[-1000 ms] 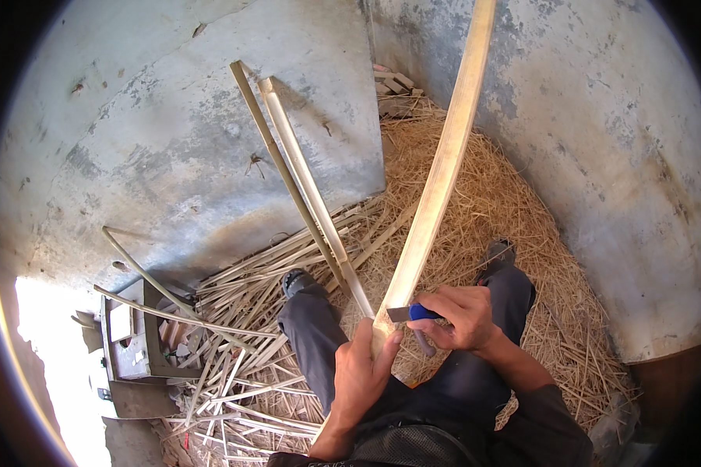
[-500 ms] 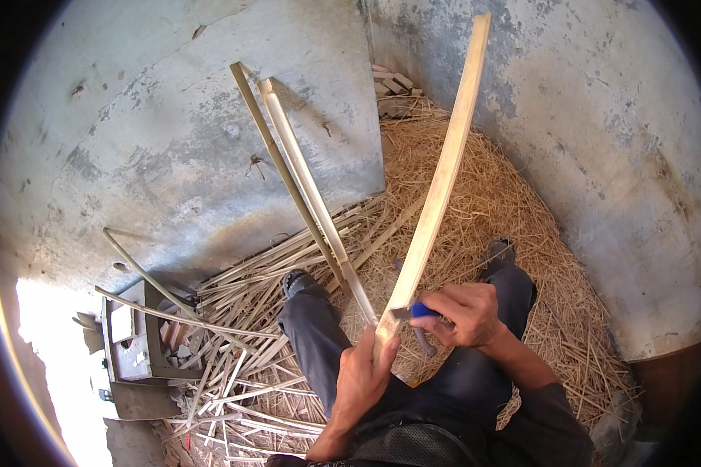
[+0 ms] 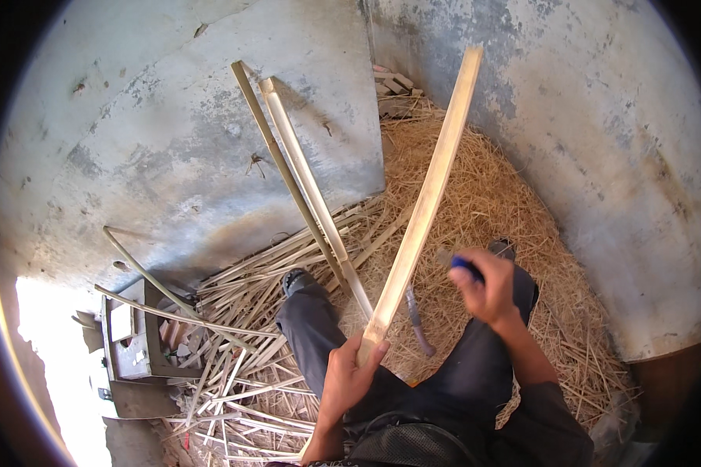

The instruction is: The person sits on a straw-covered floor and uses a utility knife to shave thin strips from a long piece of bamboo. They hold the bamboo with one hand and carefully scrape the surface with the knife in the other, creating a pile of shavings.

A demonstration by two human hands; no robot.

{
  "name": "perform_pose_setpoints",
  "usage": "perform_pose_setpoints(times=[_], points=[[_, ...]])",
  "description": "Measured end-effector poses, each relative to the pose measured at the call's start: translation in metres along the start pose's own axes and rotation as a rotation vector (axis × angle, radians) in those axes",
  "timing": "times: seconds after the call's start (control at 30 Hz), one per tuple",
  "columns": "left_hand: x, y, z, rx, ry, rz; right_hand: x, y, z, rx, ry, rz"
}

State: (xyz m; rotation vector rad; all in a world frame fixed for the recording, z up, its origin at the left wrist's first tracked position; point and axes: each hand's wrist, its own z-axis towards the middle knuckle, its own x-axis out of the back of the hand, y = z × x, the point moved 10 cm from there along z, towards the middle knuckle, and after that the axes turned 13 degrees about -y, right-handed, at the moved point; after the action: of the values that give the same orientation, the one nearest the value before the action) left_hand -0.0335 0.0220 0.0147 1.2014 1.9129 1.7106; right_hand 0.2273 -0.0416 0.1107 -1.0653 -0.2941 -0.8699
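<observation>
My left hand (image 3: 349, 375) is closed around the near end of a long split-bamboo strip (image 3: 426, 206), pale on its inner face. The strip slants up and away to the right toward the far corner. Off to the right of it, my right hand (image 3: 487, 284) grips a small tool with a blue handle (image 3: 467, 268); motion smears its metal end, which points toward the strip without touching it. Between my legs, just right of the strip, lies a long thin tool with a brownish handle (image 3: 422, 338), perhaps a knife.
Two bamboo pieces (image 3: 300, 175) lean against the grey left wall (image 3: 156, 117). Many split strips (image 3: 245, 389) litter the floor at left, beside a box with an open front (image 3: 144, 335). Shavings (image 3: 491, 187) pile up to the right wall (image 3: 600, 156); bricks (image 3: 393, 82) lie in the corner.
My right hand has drawn the blue-handled tool off the strip's near end, up and to the right. The strip has shifted slightly left and nearer in my left hand.
</observation>
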Motion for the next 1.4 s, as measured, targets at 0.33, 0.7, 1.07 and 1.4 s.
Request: perform_pose_setpoints(times=[0.33, 0.7, 1.07, 1.4], points=[[-0.004, 0.040, 0.012, -0.147, 0.065, -0.007, -0.049, -0.053, -0.010, 0.242, -0.167, -0.092], [-0.004, 0.035, 0.014, -0.099, 0.099, 0.095, -0.045, -0.050, -0.006, 0.219, -0.159, -0.211], [-0.002, 0.030, 0.002, -0.046, 0.071, 0.079, -0.033, -0.050, 0.001, 0.254, -0.140, -0.315], [-0.006, -0.023, -0.039, 0.103, -0.095, 0.053, 0.071, 0.035, 0.069, -0.003, 0.186, -0.369]])
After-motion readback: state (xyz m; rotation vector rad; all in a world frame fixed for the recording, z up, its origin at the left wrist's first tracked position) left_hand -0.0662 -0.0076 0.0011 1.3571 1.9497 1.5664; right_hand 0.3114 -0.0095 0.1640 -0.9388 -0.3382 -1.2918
